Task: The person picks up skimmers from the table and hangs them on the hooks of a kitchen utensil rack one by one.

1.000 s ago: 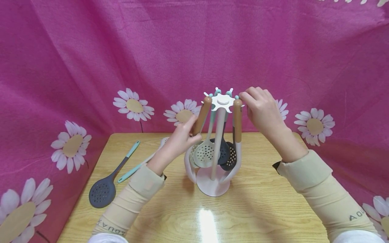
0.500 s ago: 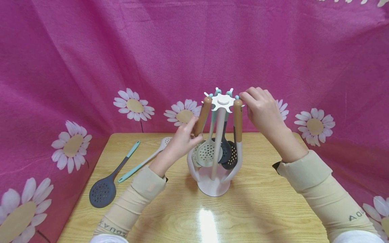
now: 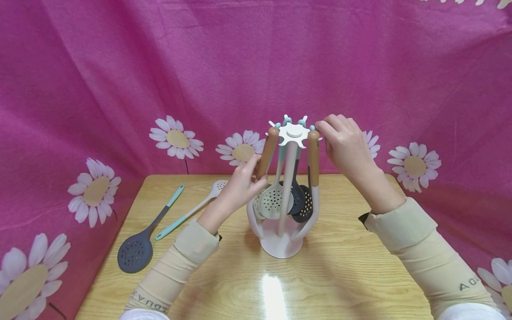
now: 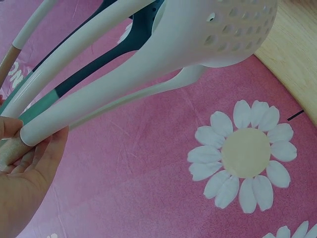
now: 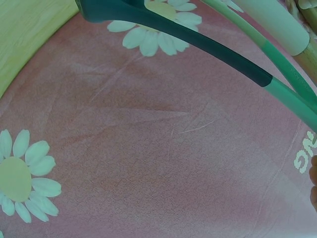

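My left hand [image 3: 240,184] grips the wooden handle [image 3: 267,153] of a white utensil hanging at the left of a white rotating utensil rack [image 3: 294,133]. In the left wrist view, this white utensil [image 4: 114,84] runs from the fingers toward a wide perforated end. My right hand [image 3: 346,142] has curled fingers at the rack's right side and seems to pinch a hook tip there, beside a mint handle end. A second wooden-handled white utensil [image 3: 314,160] hangs just left of that hand. Between them hang a pale skimmer [image 3: 272,202] and dark skimmers [image 3: 306,206].
On the wooden table [image 3: 352,266], left of the rack, lie a dark grey skimmer [image 3: 135,254] with a mint handle end and a white skimmer [image 3: 218,187] with a mint handle. A pink cloth [image 3: 256,66] with daisies surrounds the table at the back and sides.
The left hand and the lower part of its white utensil have shifted slightly right, with the pale skimmer beside it. More of the white skimmer on the table shows. The right hand has stayed put.
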`<state>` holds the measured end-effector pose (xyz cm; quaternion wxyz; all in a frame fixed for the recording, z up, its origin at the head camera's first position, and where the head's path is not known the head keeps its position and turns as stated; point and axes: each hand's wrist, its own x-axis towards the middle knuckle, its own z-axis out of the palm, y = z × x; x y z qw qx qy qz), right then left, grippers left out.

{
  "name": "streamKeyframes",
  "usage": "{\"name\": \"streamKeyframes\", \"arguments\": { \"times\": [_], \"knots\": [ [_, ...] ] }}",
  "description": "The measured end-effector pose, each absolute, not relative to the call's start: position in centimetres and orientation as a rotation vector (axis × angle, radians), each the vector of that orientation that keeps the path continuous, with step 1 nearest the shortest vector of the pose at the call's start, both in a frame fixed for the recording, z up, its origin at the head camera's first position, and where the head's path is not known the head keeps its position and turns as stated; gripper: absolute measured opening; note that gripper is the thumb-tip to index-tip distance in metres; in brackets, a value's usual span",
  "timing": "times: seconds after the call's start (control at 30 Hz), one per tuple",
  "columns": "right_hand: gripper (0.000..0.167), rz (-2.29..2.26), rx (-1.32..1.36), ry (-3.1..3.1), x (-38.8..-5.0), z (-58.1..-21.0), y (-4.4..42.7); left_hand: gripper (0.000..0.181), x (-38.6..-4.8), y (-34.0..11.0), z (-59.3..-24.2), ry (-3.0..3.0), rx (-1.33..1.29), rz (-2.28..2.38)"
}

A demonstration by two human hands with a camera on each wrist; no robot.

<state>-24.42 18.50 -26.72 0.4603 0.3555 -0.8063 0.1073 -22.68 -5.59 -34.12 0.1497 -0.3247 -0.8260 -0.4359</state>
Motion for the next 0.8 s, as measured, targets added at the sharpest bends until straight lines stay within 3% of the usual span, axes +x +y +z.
{"name": "streamKeyframes", "arguments": {
  "times": [0.5, 0.8],
  "knots": [
    [0.023, 0.258, 0.875, -1.984, -24.5, -26.8, 18.6, 0.049, -22.7, -6.4, -35.0, -2.34, -0.903, -1.313],
    [0.023, 0.26, 0.872, -1.98, -24.5, -26.8, 18.5, 0.03, -23.8, -9.0, -37.0, -2.158, -0.754, -1.309]
  ]
}}
